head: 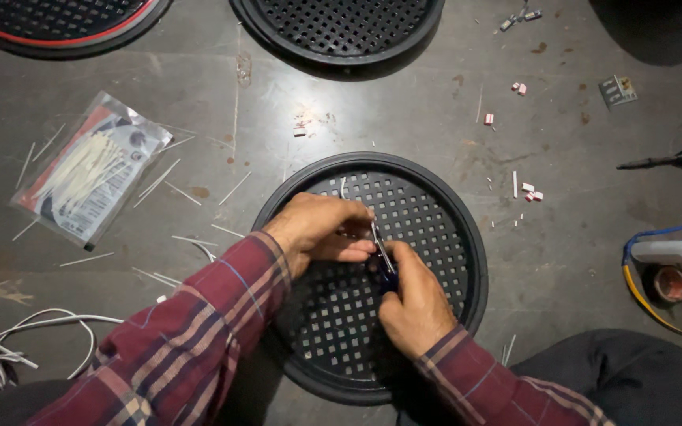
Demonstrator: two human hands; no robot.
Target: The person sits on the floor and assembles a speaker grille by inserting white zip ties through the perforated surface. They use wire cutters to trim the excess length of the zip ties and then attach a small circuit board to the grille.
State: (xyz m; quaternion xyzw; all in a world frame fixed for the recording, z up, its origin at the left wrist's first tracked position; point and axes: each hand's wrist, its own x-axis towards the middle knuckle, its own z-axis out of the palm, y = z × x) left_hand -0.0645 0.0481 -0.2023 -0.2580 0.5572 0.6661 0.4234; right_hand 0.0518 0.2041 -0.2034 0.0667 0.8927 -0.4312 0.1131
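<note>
Head cam's showing the right hand (414,304) gripping blue-handled metal cutters (383,260) at center frame, left hand (317,229) pinching closed beside them over the round black perforated plastic grille (451,237). Farther upper left, a clear bag of white cable ties (84,177) is lying around.

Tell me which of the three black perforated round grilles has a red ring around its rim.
The grille at the top left corner: a red ring lines its rim. The top-centre grille and the grille under the hands are all black.
</note>
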